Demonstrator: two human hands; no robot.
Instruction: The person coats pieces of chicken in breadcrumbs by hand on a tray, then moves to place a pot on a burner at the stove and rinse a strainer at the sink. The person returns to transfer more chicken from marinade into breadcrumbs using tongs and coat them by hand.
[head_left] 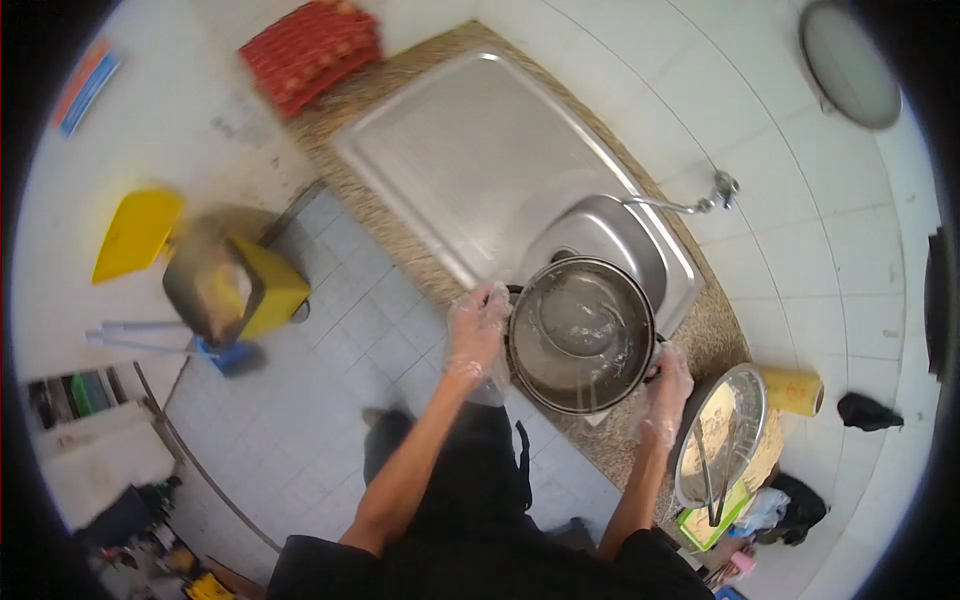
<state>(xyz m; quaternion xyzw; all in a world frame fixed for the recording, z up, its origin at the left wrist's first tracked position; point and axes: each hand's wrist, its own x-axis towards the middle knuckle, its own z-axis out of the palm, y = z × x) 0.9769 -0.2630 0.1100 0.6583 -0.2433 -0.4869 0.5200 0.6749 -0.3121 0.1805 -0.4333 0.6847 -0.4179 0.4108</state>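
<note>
Between my two gloved hands is a dark round pot (560,385) with a side handle on each side and what looks like clear liquid inside. My left hand (478,325), in a clear plastic glove, is closed round the left handle. On the opposite handle my right hand (668,390), gloved the same way, is closed too. The pot is over the front edge of the steel sink (640,235) and covers part of its basin. A thin wall tap (680,205) reaches over the basin behind it.
Right of my right hand stands a metal bowl (762,400) of pale, flour-like powder with tongs (712,480) across it. A yellow roll (795,391) lies by the wall. Red woven stuff (312,55) sits at the counter's far end. A yellow bin (270,290) stands on the floor at left.
</note>
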